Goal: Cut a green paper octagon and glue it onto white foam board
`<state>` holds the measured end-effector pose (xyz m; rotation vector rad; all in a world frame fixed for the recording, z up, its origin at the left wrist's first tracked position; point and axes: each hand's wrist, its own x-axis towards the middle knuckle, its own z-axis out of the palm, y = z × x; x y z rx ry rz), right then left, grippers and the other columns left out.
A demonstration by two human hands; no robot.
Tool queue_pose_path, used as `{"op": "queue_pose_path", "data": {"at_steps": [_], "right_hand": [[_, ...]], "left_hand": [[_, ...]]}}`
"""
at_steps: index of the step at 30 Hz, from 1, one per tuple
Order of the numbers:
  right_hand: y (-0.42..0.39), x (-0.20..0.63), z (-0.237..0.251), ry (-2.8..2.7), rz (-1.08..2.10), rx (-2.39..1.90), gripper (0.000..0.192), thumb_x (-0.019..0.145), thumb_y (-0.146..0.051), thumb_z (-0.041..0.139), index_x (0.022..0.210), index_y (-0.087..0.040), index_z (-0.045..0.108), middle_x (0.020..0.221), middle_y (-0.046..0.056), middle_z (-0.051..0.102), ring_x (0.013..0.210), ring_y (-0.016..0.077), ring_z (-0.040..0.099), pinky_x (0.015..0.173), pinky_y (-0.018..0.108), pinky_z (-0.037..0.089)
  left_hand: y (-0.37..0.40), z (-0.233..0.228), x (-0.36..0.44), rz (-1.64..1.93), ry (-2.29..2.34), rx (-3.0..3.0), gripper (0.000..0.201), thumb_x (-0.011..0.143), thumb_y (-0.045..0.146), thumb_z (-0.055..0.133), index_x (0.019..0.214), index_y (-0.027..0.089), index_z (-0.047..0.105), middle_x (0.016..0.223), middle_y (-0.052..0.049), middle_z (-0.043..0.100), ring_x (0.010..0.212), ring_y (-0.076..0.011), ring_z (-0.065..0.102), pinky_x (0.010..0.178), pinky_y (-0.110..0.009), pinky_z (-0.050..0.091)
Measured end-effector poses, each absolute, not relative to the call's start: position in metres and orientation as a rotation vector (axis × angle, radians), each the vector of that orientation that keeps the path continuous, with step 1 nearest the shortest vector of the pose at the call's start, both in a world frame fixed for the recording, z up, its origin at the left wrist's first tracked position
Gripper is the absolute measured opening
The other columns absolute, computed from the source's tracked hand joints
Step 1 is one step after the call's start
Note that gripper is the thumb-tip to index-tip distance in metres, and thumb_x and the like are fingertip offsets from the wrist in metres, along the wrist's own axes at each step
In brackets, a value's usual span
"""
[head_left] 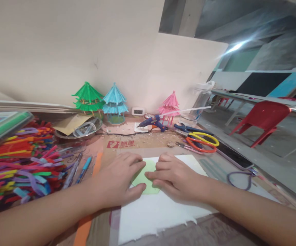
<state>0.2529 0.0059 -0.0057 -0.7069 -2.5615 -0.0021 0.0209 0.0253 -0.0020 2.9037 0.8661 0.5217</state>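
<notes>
both hands lie flat, palms down, on a small light green paper [148, 176] at the middle of the table. left hand [117, 179] covers the paper's left edge, its thumb along the lower side; right hand [175, 176] presses the right part, fingers bent and pointing left. neither hand grips anything, they only press. the green paper sits on a white sheet [160, 212] with a torn lower edge. a heap of coloured pipe cleaners [17, 164] crowds the left side, with pens [82, 169] just beside the left wrist. behind stand three paper pagodas, green [88, 99], blue [115, 102] and pink [170, 107], near a blue glue gun [153, 123]. scissors [200, 138] lie right of the hands, a phone [233, 155] further right.
</notes>
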Motion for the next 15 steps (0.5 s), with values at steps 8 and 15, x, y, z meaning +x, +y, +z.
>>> {"op": "queue_pose_path", "data": {"at_steps": [8,15], "right_hand": [[0.0063,0.2533,-0.0051,-2.555,-0.022,-0.824,0.027,0.100,-0.023,0.050,0.104,-0.013,0.075,0.072,0.006,0.060,0.072,0.0195,0.046,0.067,0.033,0.033],[0.0077,0.2535,-0.0063,-2.498,-0.013,-0.820,0.032,0.101,-0.023,0.046,0.095,-0.013,0.076,0.069,0.006,0.059,0.071,0.0193,0.046,0.068,0.034,0.033]], "left_hand": [[0.0245,0.0005,0.0222,0.492,0.874,2.909,0.044,0.084,0.030,0.062,0.121,0.008,0.064,0.117,-0.018,0.064,0.110,-0.0340,0.061,0.097,-0.053,0.051],[0.0241,0.0001,0.0219,0.491,0.881,2.915,0.044,0.084,0.031,0.063,0.122,0.008,0.063,0.117,-0.018,0.064,0.111,-0.0339,0.061,0.098,-0.052,0.051]]}}
